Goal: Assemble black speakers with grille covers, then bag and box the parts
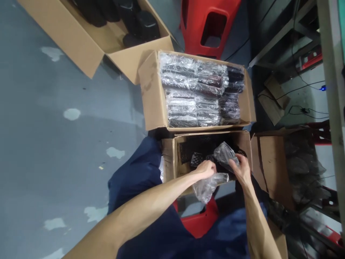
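Observation:
My left hand [206, 169] is closed on a crumpled clear plastic bag [205, 189], which hangs down over the near edge of an open cardboard box [169, 154]. To its right, my right hand [242, 168] grips a dark part in clear plastic wrap [224, 153], with the thumb on the near side. The exact kind of this part cannot be made out. Below both hands, inside the box, lie black slotted parts [196, 158]. Shadow and my hands hide some of the contents.
Just beyond stands a cardboard carton [153, 93] packed with plastic-wrapped dark parts [192, 104]. A larger carton [78, 43] at the upper left holds black pieces. There is a red plastic stool [229, 21] behind, and a metal frame [330, 72] with cables on the right.

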Action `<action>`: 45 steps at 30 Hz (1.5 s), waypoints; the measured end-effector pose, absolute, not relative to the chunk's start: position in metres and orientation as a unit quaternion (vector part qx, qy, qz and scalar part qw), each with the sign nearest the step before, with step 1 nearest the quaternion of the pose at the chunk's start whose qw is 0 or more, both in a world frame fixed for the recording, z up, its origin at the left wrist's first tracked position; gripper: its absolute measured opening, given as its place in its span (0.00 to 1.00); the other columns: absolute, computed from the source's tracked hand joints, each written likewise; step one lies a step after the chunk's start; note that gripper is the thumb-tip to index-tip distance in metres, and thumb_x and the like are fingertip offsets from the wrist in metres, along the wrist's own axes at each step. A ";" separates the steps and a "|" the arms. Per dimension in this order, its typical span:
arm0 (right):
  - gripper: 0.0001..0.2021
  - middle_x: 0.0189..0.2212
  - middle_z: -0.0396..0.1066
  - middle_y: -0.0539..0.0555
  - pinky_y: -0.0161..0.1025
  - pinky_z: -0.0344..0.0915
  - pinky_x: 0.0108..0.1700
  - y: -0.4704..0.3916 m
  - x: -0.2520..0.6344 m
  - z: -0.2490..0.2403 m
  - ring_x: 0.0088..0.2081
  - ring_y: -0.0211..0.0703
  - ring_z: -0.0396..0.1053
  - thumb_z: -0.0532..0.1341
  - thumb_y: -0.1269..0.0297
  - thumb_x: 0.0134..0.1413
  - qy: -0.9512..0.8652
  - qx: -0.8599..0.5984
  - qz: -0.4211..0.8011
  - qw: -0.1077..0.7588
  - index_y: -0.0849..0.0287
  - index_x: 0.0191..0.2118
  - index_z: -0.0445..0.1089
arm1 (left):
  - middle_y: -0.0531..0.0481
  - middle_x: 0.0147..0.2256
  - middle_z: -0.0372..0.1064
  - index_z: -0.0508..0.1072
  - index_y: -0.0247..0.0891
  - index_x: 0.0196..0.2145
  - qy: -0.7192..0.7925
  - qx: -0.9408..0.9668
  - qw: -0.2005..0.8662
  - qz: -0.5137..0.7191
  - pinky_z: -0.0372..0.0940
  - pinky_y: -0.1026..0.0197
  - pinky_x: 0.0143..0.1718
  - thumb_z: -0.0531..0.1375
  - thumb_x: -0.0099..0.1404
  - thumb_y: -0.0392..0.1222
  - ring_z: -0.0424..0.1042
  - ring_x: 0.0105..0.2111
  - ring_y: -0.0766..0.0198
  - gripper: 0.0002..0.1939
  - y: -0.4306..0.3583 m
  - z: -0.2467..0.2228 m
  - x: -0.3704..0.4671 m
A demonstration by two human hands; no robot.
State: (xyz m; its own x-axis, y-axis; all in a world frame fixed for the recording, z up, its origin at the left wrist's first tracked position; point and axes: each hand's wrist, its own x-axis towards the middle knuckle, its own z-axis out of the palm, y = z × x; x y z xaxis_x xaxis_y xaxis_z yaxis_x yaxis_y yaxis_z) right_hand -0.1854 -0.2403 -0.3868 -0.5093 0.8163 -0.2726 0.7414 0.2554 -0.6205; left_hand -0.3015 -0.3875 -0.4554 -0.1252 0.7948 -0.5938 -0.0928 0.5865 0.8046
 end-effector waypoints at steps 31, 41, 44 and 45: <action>0.18 0.28 0.76 0.53 0.45 0.71 0.38 -0.274 -0.192 -0.379 0.31 0.50 0.73 0.64 0.41 0.53 -0.774 -0.538 0.325 0.071 0.53 0.33 0.73 | 0.36 0.52 0.73 0.61 0.38 0.64 0.750 0.358 0.461 0.310 0.67 0.49 0.49 0.55 0.71 0.45 0.76 0.49 0.41 0.25 -0.378 -0.443 -0.296; 0.23 0.21 0.75 0.56 0.42 0.64 0.32 -0.241 -0.192 -0.364 0.26 0.50 0.72 0.60 0.40 0.53 -0.769 -0.530 0.352 -0.063 0.56 0.26 0.75 | 0.33 0.45 0.77 0.74 0.36 0.49 0.739 0.369 0.491 0.278 0.67 0.46 0.47 0.55 0.67 0.69 0.77 0.48 0.35 0.33 -0.382 -0.418 -0.321; 0.24 0.22 0.74 0.55 0.41 0.65 0.36 -0.226 -0.190 -0.345 0.30 0.49 0.71 0.60 0.37 0.51 -0.794 -0.513 0.320 -0.064 0.56 0.24 0.73 | 0.35 0.38 0.79 0.76 0.37 0.38 0.751 0.309 0.513 0.279 0.67 0.49 0.44 0.47 0.72 0.64 0.78 0.44 0.40 0.29 -0.380 -0.411 -0.338; 0.25 0.24 0.75 0.55 0.42 0.65 0.38 -0.222 -0.189 -0.338 0.32 0.50 0.71 0.60 0.37 0.51 -0.801 -0.508 0.310 -0.058 0.57 0.25 0.73 | 0.36 0.37 0.79 0.75 0.38 0.36 0.753 0.290 0.520 0.282 0.67 0.51 0.42 0.48 0.72 0.62 0.79 0.43 0.42 0.27 -0.380 -0.410 -0.343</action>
State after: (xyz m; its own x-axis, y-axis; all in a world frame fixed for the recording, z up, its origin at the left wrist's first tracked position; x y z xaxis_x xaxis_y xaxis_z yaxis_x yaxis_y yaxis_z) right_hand -0.1888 -0.2221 -0.3383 -0.4772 0.7781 -0.4085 0.8502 0.2911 -0.4386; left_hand -0.3432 -0.3801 -0.4097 -0.2919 0.7293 -0.6188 0.1437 0.6731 0.7255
